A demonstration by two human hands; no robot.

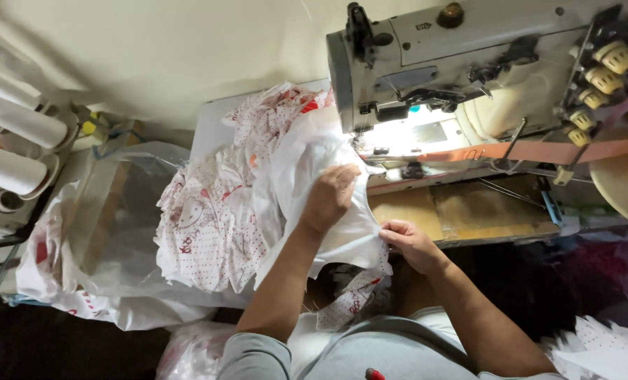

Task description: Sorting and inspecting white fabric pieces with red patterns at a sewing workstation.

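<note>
Where the white fabric piece [307, 204] drapes over the near edge of the sewing table [208, 116], both hands are on it. The left hand [330, 197] is closed over the upper part of the cloth, knuckles up, bunching it just left of the needle area. The right hand [411, 243] pinches the cloth's lower right edge between thumb and fingertips, near the table's front edge. The cloth hangs down from there toward the person's lap.

Left of it, touching and partly under it, lies a heap of white garments with red dots and printed figures [212, 218], spreading to the far side of the table. Further left sits a clear plastic bag [117, 211], slumped open. At the far left edge stand white thread cones [11, 134].

To the right, the grey industrial sewing machine [455, 56] occupies the far right, its work light lit over the needle plate. An orange tape [546, 151] runs across under the machine head. A worn wooden panel [462, 211] shows below it.
</note>
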